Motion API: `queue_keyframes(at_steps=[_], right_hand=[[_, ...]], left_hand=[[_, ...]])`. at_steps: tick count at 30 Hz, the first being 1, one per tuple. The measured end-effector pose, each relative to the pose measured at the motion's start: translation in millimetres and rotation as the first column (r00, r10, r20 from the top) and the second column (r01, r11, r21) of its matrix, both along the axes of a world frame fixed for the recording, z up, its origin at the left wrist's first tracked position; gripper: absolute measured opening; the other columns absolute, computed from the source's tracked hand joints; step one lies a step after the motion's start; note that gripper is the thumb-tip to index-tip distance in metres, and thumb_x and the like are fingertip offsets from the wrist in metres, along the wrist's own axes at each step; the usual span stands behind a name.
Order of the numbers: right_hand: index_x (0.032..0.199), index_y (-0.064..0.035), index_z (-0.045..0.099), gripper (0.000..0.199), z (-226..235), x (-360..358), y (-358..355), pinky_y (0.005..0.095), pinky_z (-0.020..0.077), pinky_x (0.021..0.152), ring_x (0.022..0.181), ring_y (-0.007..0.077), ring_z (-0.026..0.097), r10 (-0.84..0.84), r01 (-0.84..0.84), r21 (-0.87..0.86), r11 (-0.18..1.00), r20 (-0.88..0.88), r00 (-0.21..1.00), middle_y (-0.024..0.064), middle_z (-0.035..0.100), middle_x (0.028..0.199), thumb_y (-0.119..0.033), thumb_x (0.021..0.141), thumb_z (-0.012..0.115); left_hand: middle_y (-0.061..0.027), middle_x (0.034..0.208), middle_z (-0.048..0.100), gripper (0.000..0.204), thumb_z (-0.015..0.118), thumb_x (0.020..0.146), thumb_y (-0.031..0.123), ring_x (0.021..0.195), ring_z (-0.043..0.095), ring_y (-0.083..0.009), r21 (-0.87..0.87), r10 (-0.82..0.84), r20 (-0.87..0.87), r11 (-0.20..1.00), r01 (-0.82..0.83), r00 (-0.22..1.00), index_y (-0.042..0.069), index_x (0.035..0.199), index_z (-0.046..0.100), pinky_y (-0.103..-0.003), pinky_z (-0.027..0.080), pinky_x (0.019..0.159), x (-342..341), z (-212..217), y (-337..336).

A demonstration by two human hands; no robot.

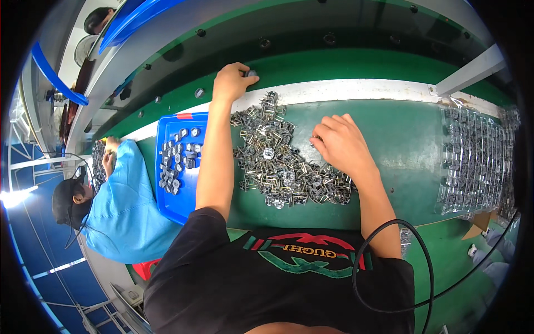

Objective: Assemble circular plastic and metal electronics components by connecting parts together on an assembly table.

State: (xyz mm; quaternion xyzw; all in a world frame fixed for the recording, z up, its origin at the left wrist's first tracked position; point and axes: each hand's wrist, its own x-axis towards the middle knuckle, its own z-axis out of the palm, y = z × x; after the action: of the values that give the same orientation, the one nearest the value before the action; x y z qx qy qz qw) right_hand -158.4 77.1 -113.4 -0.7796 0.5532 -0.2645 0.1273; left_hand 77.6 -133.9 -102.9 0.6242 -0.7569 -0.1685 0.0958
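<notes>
We see our left hand (232, 82) stretched out toward twelve o'clock, its fingers pinched on a small dark part (251, 73) right at the white strip (356, 89) that runs along the far edge of the green bench (411, 139). The part is tiny, and we cannot tell its exact shape. Our right hand (340, 142) rests at about one o'clock from our chest, fingers curled and close together, with the fingertips touching the right edge of the heap of small metal pieces (283, 161). Whether it grips one of the pieces we cannot tell.

The heap lies between our two forearms and spreads from just below the left hand down toward five o'clock, silvery parts tangled over one another. At nine o'clock from the heap, just beside our left forearm, sits a blue tray (169, 206) with a loose scatter of small round dark and silver parts (178, 158) in its upper half. Far out at three o'clock a stack of clear plastic blister trays (478, 161) lies on the bench, well apart from our hands.

At eight o'clock another person in a light blue coat (125, 206) and a dark cap (64, 200) leans over the same bench, their hands at a separate pile of metal parts (99, 161).
</notes>
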Motion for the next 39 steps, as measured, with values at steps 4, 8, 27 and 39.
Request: queue_keyframes(at_steps=[4, 8, 27, 39], right_hand=[[0.08, -0.0062, 0.066, 0.011, 6.7, 2.9, -0.5, 0.0367, 0.042, 0.076, 0.076, 0.0241, 0.057, 0.014, -0.004, -0.082, 0.997, 0.116, 0.993, 0.0057, 0.059, 0.076, -0.014, 0.08, 0.074], [0.084, -0.0038, 0.069, 0.01, 17.4, 0.9, -4.0, 0.0329, 0.0457, 0.067, 0.069, 0.0215, 0.059, 0.014, 0.041, -0.154, 0.987, 0.342, 0.94, 0.0063, 0.063, 0.075, -0.007, 0.079, 0.076], [0.09, -0.0022, 0.061, 0.016, 33.7, 13.2, 2.8, 0.0362, 0.0487, 0.063, 0.073, 0.0247, 0.057, -0.02, 0.173, -0.377, 0.91, 0.378, 0.926, 0.0073, 0.055, 0.081, 0.002, 0.077, 0.07], [0.1, -0.0007, 0.063, 0.023, 26.0, 15.9, 0.9, 0.037, 0.0503, 0.067, 0.079, 0.0264, 0.058, 0.069, 0.098, -0.376, 0.922, 0.407, 0.911, 0.0091, 0.056, 0.086, 0.006, 0.077, 0.064]], left_hand=[[-0.0144, 0.102, 0.071, 0.038, 0.071, 0.076, 0.01, 0.088, 0.071, -0.0241, -0.164, -0.092, -0.151, 0.984, 0.067, 0.984, 0.003, 0.113, 0.069, -0.033, 0.054, 0.08, -4.4, -4.4, 13.8], [-0.0102, 0.097, 0.067, 0.038, 0.066, 0.073, -0.002, 0.081, 0.068, -0.0156, -0.025, -0.152, -0.659, 0.983, 0.181, 0.737, 0.003, 0.11, 0.07, -0.029, 0.054, 0.071, -21.2, 15.6, 58.3], [0.0023, 0.074, 0.059, 0.046, 0.057, 0.077, -0.014, 0.074, 0.061, -0.0043, 0.377, 0.104, -0.882, 0.742, 0.554, 0.46, -0.008, 0.122, 0.063, -0.021, 0.054, 0.076, -48.5, 39.3, 145.9], [-0.0166, 0.092, 0.073, 0.033, 0.065, 0.081, -0.009, 0.084, 0.071, -0.0186, 0.433, 0.148, -0.845, 0.754, 0.494, 0.514, -0.01, 0.114, 0.066, -0.029, 0.057, 0.08, -45.3, 49.2, 142.1]])
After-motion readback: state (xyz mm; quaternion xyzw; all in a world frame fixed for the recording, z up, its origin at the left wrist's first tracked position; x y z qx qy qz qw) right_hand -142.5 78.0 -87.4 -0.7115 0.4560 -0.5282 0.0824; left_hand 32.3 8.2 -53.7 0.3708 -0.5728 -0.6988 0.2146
